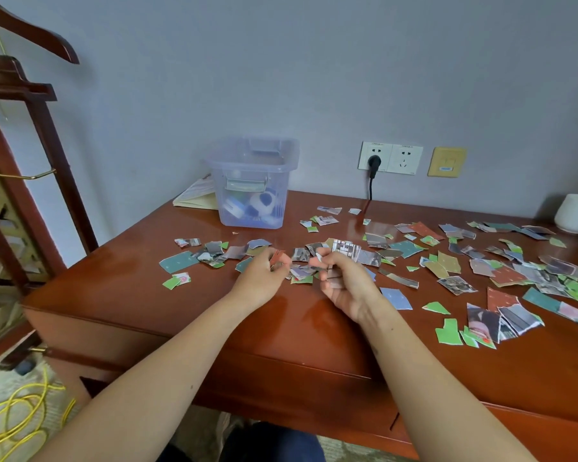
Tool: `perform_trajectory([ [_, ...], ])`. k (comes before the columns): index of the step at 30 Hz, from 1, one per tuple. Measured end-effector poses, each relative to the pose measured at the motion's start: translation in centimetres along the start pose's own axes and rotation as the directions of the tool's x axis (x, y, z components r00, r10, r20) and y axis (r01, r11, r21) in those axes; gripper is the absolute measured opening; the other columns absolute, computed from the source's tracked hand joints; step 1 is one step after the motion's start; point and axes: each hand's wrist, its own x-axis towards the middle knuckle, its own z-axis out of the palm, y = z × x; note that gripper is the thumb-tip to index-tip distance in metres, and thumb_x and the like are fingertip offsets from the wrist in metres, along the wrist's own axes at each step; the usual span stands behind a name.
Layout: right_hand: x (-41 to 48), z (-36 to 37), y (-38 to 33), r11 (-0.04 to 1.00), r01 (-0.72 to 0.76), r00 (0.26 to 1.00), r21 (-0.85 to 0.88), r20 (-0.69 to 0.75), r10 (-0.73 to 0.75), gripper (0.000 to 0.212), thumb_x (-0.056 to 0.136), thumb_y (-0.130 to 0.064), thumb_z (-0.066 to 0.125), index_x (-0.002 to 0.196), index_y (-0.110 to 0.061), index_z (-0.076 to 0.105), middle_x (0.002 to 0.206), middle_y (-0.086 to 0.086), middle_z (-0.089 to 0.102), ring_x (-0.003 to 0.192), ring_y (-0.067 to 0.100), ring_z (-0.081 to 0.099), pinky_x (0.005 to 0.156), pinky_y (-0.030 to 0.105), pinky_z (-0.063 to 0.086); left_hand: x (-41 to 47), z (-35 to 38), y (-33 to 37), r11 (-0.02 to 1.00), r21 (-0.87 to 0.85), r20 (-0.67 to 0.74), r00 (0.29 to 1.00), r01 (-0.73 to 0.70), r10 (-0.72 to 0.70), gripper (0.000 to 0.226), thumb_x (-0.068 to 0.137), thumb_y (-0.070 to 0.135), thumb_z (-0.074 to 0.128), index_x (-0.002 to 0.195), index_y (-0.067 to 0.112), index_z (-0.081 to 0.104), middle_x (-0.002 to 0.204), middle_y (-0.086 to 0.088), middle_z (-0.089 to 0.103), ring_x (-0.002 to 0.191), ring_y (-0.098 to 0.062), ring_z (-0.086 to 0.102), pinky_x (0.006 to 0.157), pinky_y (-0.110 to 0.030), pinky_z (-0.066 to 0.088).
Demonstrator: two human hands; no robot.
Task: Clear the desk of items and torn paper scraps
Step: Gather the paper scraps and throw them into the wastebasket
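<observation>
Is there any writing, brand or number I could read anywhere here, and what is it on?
None can be read.
White wall sockets: tiny print along the top, too small.
Yellow wall plate: blue label, blurred.
Booklet behind the clear bin: print blurred.
On the paper scraps: no legible words.

We see bare desk [114,288] along the near edge and left corner. Scraps [447,261] litter the middle and right; the bin [252,191] and cord [370,187] stand at the back, a cup [576,213] far right.
</observation>
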Motion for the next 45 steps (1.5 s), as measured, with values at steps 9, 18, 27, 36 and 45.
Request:
perform_trajectory([
  [9, 2.7, 0.8, 0.1, 0.989, -0.031, 0.999, -0.142, 0.019, 0.034, 0.027, 0.084, -0.013, 0.056, 0.063, -0.021, 0.04, 0.054, -0.004, 0.036, 0.039, 0.009, 0.024, 0.035, 0.016, 0.015, 1.6, -2.1, -0.3, 0.933, 0.356, 0.184, 0.983, -0.043, -0.025, 0.05, 0.081, 0.017, 0.06, 0.127, 0.034, 0.054, 0.115, 0.012, 0.058, 0.098, -0.012, 0.057, 0.079, -0.027, 0.048],
  [18, 4.2, 1.4, -0.5, 0.197, 0.112, 0.992, -0.974, 0.121, 0.033, 0.018, 0.066, -0.011, 0.074, 0.073, -0.011, 0.058, 0.066, 0.001, 0.051, 0.059, 0.018, 0.049, 0.053, 0.026, 0.037, 3.3, -1.9, 0.5, 0.806, 0.583, 0.303, 0.948, -0.102, -0.099, 0.059, 0.089, 0.037, 0.055, 0.145, 0.03, 0.04, 0.149, -0.002, 0.04, 0.13, -0.025, 0.045, 0.1, -0.034, 0.044],
  [27, 5.0, 0.6, -1.5, -0.013, 0.213, 0.977, -0.977, 0.213, -0.002, 0.035, 0.075, -0.035, 0.079, 0.09, -0.005, 0.068, 0.077, 0.004, 0.065, 0.073, 0.019, 0.059, 0.067, 0.03, 0.045, 4.2, -2.4, 0.0, 0.856, 0.495, 0.347, 0.937, -0.15, -0.037, 0.012, 0.092, 0.031, 0.058, 0.103, 0.028, 0.059, 0.119, -0.006, 0.065, 0.104, -0.024, 0.061, 0.092, -0.04, 0.05],
  [36, 4.3, -1.3, 1.9, -0.406, 0.376, 0.761, -0.833, 0.527, -0.378, 0.031, 0.098, -0.043, 0.043, 0.088, -0.023, 0.065, 0.085, -0.003, 0.062, 0.081, 0.022, 0.06, 0.055, 0.03, 0.037, 4.6, -2.4, -0.7, 0.876, 0.471, 0.304, 0.951, -0.099, -0.057, 0.046, 0.079, 0.045, 0.07, 0.12, 0.027, 0.058, 0.115, 0.008, 0.061, 0.105, -0.016, 0.058, 0.09, -0.032, 0.05],
  [45, 3.8, -0.1, 1.9, 0.441, 0.5, 0.731, -0.746, 0.091, -0.676, 0.032, 0.093, -0.028, 0.056, 0.068, -0.009, 0.048, 0.063, 0.001, 0.044, 0.061, 0.017, 0.038, 0.058, 0.032, 0.035, 3.9, -2.2, -0.6, 0.877, 0.465, 0.245, 0.969, -0.122, 0.004, 0.052, 0.071, 0.059, 0.073, 0.109, 0.026, 0.058, 0.098, 0.013, 0.057, 0.091, -0.012, 0.056, 0.08, -0.032, 0.048],
])
